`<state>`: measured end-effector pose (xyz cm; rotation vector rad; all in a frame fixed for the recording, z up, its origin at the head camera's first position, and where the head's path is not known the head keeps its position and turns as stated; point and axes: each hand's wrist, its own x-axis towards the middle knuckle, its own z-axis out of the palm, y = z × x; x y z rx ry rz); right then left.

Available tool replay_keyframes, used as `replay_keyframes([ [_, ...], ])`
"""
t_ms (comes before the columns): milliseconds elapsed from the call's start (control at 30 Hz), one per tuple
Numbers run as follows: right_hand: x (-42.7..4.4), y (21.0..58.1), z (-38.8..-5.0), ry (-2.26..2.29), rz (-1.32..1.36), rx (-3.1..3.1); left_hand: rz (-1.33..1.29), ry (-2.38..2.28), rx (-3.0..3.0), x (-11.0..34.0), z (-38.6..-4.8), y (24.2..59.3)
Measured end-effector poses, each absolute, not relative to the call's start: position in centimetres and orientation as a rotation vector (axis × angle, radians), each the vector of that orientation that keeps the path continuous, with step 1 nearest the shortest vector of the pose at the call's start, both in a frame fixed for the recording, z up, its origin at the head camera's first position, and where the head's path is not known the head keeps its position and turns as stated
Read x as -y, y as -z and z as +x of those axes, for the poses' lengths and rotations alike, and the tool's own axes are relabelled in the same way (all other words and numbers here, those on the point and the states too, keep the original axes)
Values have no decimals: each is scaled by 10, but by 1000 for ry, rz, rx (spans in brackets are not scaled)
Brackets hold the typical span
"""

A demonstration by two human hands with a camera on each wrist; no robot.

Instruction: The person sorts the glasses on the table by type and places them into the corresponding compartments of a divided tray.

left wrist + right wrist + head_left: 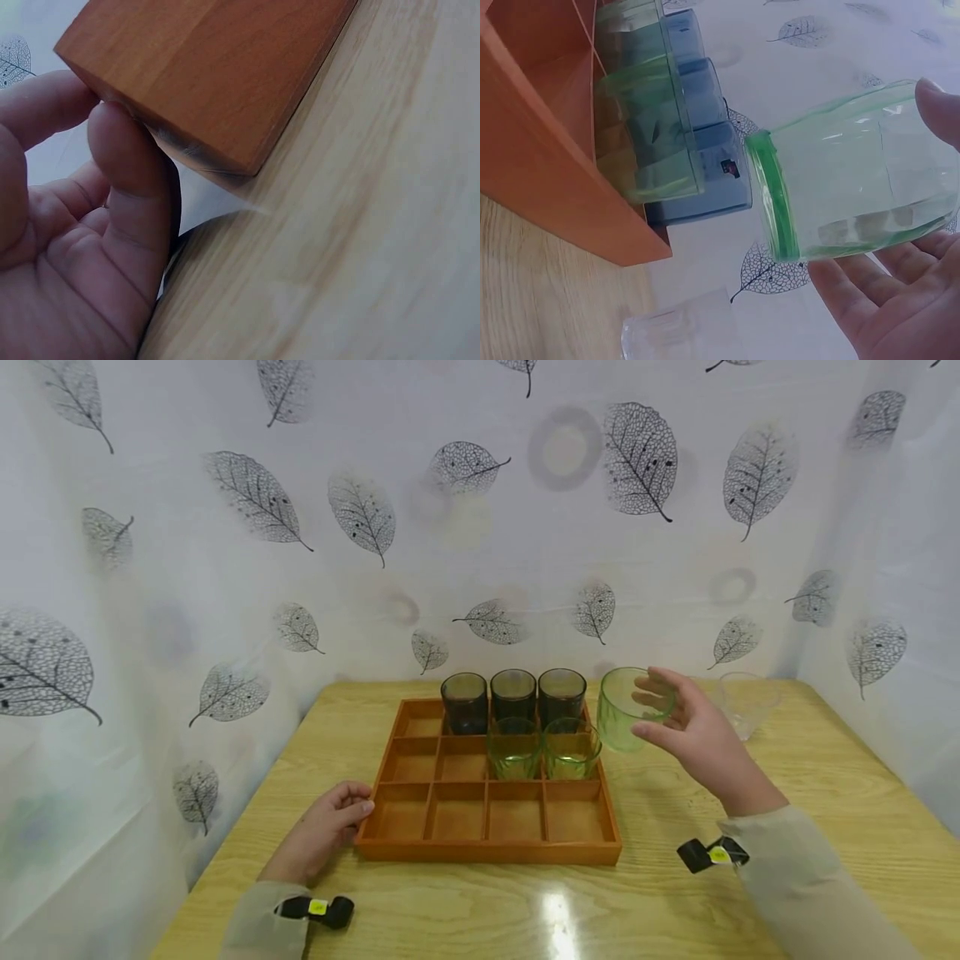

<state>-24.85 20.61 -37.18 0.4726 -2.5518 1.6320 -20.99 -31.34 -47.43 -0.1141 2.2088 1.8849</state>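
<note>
My right hand (pixel 701 739) grips a clear green glass (pixel 621 714) between thumb and fingers. It is raised just right of a wooden tray (pixel 491 853); in the right wrist view the glass (pixel 840 180) has its thick green base toward the tray. Two more green glasses, a left one (pixel 514 752) and a right one (pixel 572 752), stand in the tray's middle row. Behind them three dark glasses (pixel 465 706) fill back-row compartments. My left hand (pixel 326 827) touches the tray's left side near the front corner, thumb (pixel 124 146) against the wood.
A colourless glass (pixel 746 702) stands on the table behind my right hand, partly hidden by it. The tray's front row has bare compartments. A leaf-printed curtain (pixel 525 560) hangs behind and at both sides of the wooden table (pixel 420 910).
</note>
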Motion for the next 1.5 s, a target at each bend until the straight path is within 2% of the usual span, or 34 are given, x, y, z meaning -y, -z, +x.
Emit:
replay_keyframes([
  [667, -171, 365, -254, -1698, 672, 2470, -94, -1888, -2186, 314, -210, 475],
  [1500, -100, 356, -264, -1850, 841, 2398, -125, -1902, -2208, 314, -211, 478],
])
